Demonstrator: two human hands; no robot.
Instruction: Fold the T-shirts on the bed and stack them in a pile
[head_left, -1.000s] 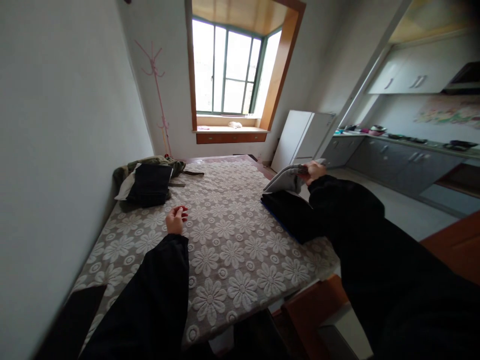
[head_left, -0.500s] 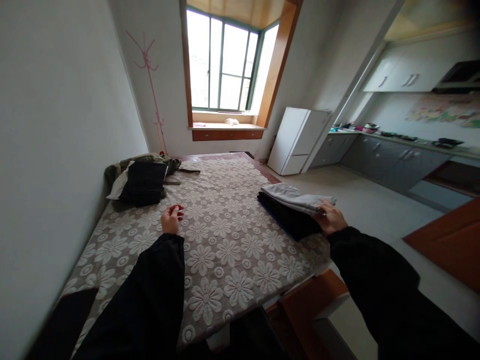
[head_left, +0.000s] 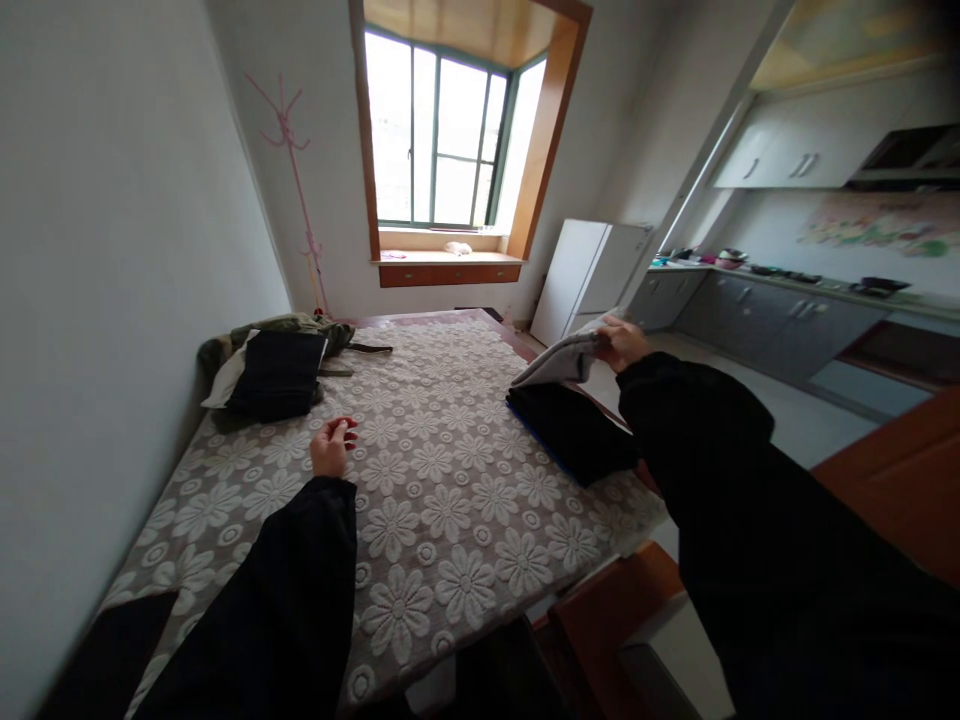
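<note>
My right hand [head_left: 624,343] grips the outer edge of a folded light grey garment [head_left: 559,358], raising it at a slant. The garment's far left edge still rests on a folded black cloth [head_left: 574,430] with a thin blue edge, which lies on the table's right side. What sort of clothing either is, I cannot tell. My left hand [head_left: 331,446] hovers at the left over the flower-patterned tablecloth [head_left: 427,460], its fingers curled in and nothing visible in them.
At the table's far left lie a folded black cloth [head_left: 281,375] and an olive-green bag or garment [head_left: 259,328] with straps, against the wall. A dark flat item [head_left: 112,650] lies at the near left corner. Beyond stand a pink coat rack [head_left: 296,180] and a white fridge [head_left: 577,275].
My right hand has lifted the grey garment's near end up and away, uncovering more of the black cloth below. My left hand stays curled in about the same place.
</note>
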